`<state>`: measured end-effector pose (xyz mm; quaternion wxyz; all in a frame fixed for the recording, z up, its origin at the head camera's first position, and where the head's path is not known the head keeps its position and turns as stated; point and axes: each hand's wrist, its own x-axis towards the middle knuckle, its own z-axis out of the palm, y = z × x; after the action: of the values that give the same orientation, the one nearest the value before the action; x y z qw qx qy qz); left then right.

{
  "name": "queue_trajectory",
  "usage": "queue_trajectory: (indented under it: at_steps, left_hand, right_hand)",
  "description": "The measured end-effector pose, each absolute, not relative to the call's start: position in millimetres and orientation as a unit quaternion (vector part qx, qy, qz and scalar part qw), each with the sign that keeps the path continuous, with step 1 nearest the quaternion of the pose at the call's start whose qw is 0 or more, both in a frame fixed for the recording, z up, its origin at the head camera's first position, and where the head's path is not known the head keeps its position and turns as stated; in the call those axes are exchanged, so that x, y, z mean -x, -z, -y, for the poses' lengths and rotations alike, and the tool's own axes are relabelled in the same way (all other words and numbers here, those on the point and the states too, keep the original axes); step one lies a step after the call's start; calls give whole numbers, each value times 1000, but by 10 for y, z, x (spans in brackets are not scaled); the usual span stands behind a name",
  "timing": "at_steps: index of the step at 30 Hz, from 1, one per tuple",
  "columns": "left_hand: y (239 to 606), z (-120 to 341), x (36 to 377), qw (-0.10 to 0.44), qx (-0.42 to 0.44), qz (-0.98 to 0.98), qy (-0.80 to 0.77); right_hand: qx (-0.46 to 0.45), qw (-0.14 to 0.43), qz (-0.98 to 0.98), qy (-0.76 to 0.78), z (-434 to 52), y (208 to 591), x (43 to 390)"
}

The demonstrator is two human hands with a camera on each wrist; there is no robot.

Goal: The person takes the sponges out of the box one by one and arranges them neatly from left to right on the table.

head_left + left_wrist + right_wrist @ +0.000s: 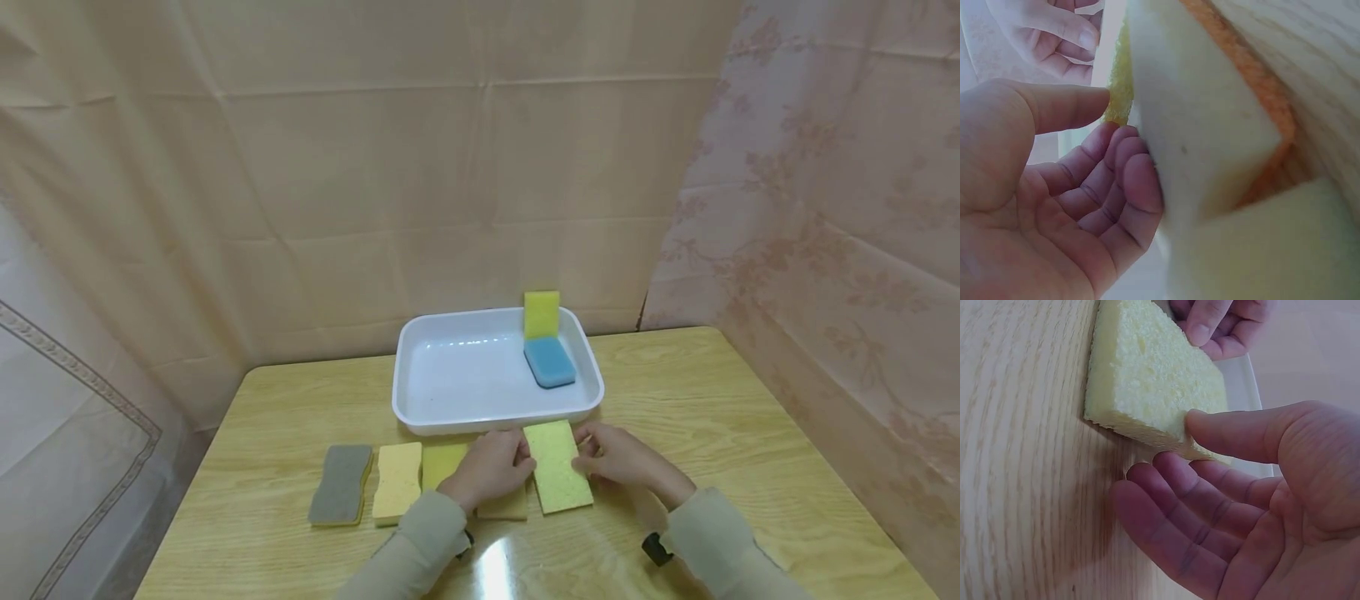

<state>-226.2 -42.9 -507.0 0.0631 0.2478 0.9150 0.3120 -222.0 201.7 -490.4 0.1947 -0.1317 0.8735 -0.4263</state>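
A light yellow rectangular sponge is held by both hands in front of the white tray, its far end tilted up. My left hand pinches its left edge between thumb and fingers, as the left wrist view shows on the sponge's thin edge. On the opposite edge, my right hand has its thumb on the sponge's top face and its fingertips at the underside. Under my left hand lies a tan sponge, partly hidden; a pale sponge with an orange layer shows close beside that hand's fingers.
The white tray stands at the table's back. Inside it, a blue sponge lies at the right, with a yellow sponge upright against the back wall. Left of my hands lie grey, cream and yellow sponges.
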Motion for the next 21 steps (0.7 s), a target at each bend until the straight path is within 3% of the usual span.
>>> queue_trajectory:
  at_steps: [11, 21]
  left_hand:
    - [5063, 448, 2261, 109, -260, -909, -309]
    - [5078, 452, 2337, 108, -263, -909, -305]
  right_hand:
    - [118, 207, -880, 411, -1993, 4982, 2221]
    - [115, 198, -890, 395, -1959, 5001, 2234]
